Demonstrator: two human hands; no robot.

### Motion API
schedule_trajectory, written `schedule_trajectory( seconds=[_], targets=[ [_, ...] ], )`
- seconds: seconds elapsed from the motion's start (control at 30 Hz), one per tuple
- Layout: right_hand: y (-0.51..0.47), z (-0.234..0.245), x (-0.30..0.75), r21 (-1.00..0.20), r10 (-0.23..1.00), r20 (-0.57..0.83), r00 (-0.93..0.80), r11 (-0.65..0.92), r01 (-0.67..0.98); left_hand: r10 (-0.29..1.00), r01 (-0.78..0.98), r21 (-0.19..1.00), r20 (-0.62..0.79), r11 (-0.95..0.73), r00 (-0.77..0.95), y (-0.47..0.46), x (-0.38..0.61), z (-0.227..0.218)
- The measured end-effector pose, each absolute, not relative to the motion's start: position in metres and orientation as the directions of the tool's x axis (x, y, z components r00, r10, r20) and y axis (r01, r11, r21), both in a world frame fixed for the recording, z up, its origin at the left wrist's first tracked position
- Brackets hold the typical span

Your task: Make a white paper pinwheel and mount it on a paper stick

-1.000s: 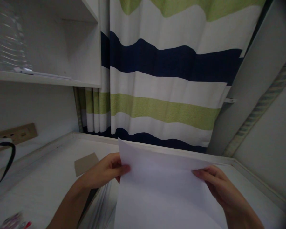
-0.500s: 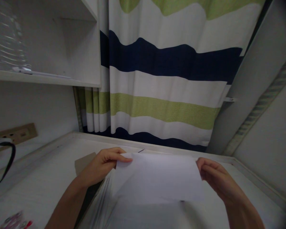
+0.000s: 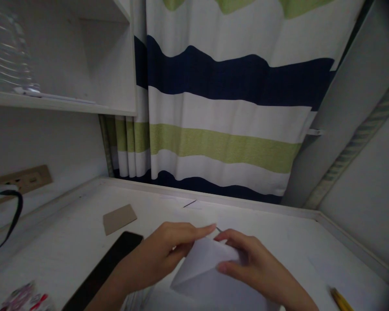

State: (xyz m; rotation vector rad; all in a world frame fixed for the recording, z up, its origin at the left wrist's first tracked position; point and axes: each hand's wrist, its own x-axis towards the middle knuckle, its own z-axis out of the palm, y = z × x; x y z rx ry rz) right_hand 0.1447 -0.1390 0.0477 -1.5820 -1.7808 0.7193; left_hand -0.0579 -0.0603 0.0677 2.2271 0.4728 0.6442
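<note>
A white sheet of paper (image 3: 220,283) is bent over at its upper part, with a slanting crease showing. My left hand (image 3: 168,248) is closed at its upper left corner, the index finger stretched along the top. On the right side, my right hand (image 3: 254,261) pinches the paper, thumb in front and fingers at the top edge. The fingertips of both hands are close together. A small thin dark piece shows between them, too small to name. Beneath the sheet, partly hidden, lies a stack of paper (image 3: 134,301).
Left of my hands lie a black flat slab (image 3: 108,263) and a brown card (image 3: 119,219). Small red and pink wrapped items (image 3: 29,298) are at the lower left, a yellow pencil-like stick (image 3: 340,299) at the lower right. A striped curtain (image 3: 227,116) hangs behind the white desk (image 3: 68,224).
Both hands have come inward from the paper's far corners and now meet near its top. The sheet, spread flat between them before, is now bent over. The black slab and yellow stick have become visible.
</note>
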Motion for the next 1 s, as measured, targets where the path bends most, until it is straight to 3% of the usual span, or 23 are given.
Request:
schedule_trajectory(
  seconds=[0.13,0.2,0.27,0.43,0.63,0.8,1.0],
  targets=[
    [-0.134,0.050,0.153,-0.973,0.999,0.033,-0.021,0.037,0.230,0.692,0.047,0.917,0.265,-0.397,0.671,-0.056,-0.058,0.062],
    [-0.132,0.049,0.153,-0.998,0.999,0.007,0.050,0.004,0.058,0.706,-0.051,0.958,0.242,-0.281,0.666,-0.053,-0.053,0.057],
    [-0.132,0.048,0.150,-1.000,0.996,-0.003,0.091,-0.002,-0.014,0.714,-0.129,0.977,0.211,-0.169,0.668,-0.052,-0.046,0.053],
    [-0.135,0.051,0.137,-0.999,0.998,0.002,0.058,0.005,-0.046,0.848,-0.154,0.986,0.133,-0.062,0.514,-0.058,-0.033,0.056],
    [-0.139,0.054,0.135,-0.997,0.997,0.050,-0.057,0.047,-0.062,0.805,-0.151,0.985,0.157,-0.085,0.571,-0.061,-0.034,0.055],
    [-0.138,0.048,0.132,-0.999,0.994,0.032,0.101,0.035,-0.026,0.767,-0.151,0.986,0.147,-0.067,0.625,-0.063,-0.034,0.051],
    [-0.141,0.048,0.121,-0.995,0.967,0.019,0.254,0.042,-0.088,0.807,-0.262,0.958,0.060,0.119,0.587,-0.066,-0.026,0.050]
  ],
)
